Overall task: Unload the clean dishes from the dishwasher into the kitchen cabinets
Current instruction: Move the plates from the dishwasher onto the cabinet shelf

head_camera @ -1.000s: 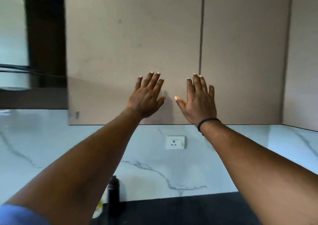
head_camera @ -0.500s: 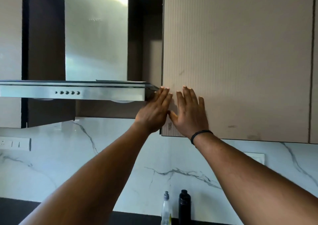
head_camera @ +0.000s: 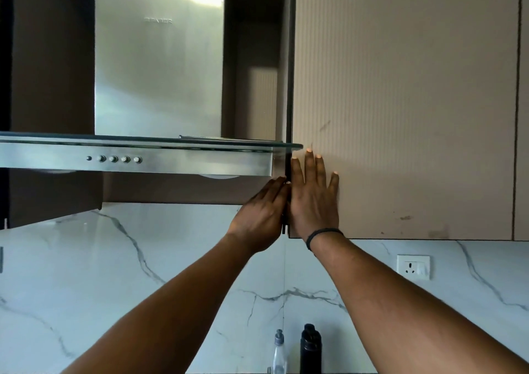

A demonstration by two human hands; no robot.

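Observation:
A beige ribbed wall cabinet door (head_camera: 400,101) fills the upper right. Its dark left edge shows as a thin vertical strip, so the door stands slightly ajar. My left hand (head_camera: 262,213) reaches that edge low down, and its fingertips are hidden behind the strip. My right hand (head_camera: 313,199), with a black band at the wrist, lies flat on the door's front right beside the edge, fingers spread and pointing up. No dishes and no dishwasher are in view.
A steel range hood (head_camera: 143,159) with a glass rim juts out just left of the door, close to my left hand. Below are a marble backsplash, a wall socket (head_camera: 413,267), a clear squeeze bottle (head_camera: 279,353) and a black bottle (head_camera: 310,348).
My view and both hands have shifted left along the cabinets to the door's left edge. My left hand has slipped from the door's face to the edge, fingertips going behind it.

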